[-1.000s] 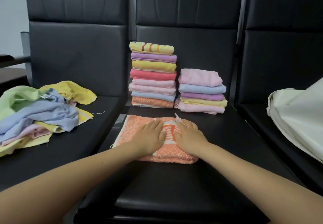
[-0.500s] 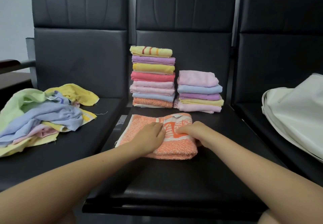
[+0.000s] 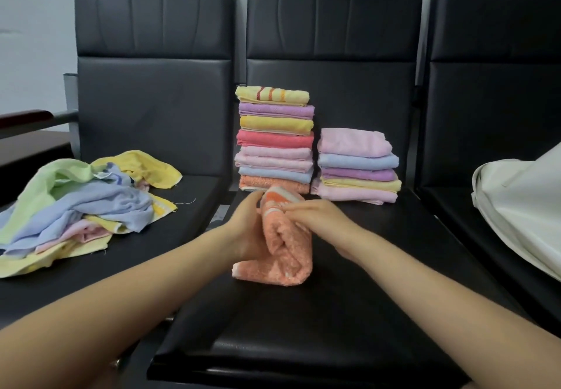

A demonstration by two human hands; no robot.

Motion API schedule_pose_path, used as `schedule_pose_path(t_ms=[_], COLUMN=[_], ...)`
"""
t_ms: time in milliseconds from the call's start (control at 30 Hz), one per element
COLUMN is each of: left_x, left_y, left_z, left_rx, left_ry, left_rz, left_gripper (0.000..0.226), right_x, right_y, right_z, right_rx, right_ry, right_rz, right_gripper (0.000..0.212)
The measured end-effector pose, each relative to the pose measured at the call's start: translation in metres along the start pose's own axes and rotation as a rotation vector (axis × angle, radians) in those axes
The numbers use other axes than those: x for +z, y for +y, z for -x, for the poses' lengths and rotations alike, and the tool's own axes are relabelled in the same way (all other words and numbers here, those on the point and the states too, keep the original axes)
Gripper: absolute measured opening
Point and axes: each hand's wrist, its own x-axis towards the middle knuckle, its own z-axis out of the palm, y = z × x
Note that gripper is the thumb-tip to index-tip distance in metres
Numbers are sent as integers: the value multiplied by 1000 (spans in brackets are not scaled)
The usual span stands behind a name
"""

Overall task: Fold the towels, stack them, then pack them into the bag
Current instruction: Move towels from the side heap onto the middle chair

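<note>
Head view: the left hand (image 3: 247,230) and right hand (image 3: 318,218) both grip the orange towel (image 3: 285,246), bunched between them on the middle seat (image 3: 303,328), apparently mid-fold. Behind stand the tall stack (image 3: 274,139) and short stack (image 3: 358,165); the white bag (image 3: 522,206) lies right.

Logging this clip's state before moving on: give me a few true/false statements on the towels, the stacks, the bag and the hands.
1. Both hands, left hand and right hand, hold the orange towel. True.
2. The right-hand stack is taller than the left-hand stack. False: it is shorter.
3. Unfolded towels lie on the left seat. True.
4. The white bag sits on the middle seat. False: on the right seat.
</note>
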Motion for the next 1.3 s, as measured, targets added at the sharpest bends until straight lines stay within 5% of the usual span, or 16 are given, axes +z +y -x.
schedule_pose_path(t_ms=[133,267,367,533,700,800,867,967,1067,1167,1300], left_x=[-18,-42,-55,-65,-65,-58,-47,-29,-7,8,25], left_y=[11,-1,-23,-35,-35,-28,-20,-11,0,11,15], left_z=[2,-12,-14,-15,-10,-6,3,21,45,47,26], left_rx=[3,235,407,554,587,567,508,303,8,-41,107], left_ry=[114,443,647,709,684,576,464,209,-115,-93,35], left_rz=[-98,-637,-1228,-1314,-1208,-1021,-673,-128,171,203,381], left_gripper=[39,30,37,37,27,25,35,41,65,61,47], right_x=[30,47,53,55,44,37,30,15,-2,-15,-25], right_y=[10,25,38,43,17,13,7,-5,-18,-23,-12], right_z=[-2,-15,-23,-32,-23,-11,-7,-6,2,13,16], right_rx=[-101,27,77,137,456,414,339,203,187,254,213], right_ry=[61,17,-2,144,-105,-151,-101,-45,-112,-112,36], right_rz=[418,428,331,31,-760,-672,-631,-583,-560,-575,-935], right_gripper=[62,111,113,93,40,28,22,25,18,14,30])
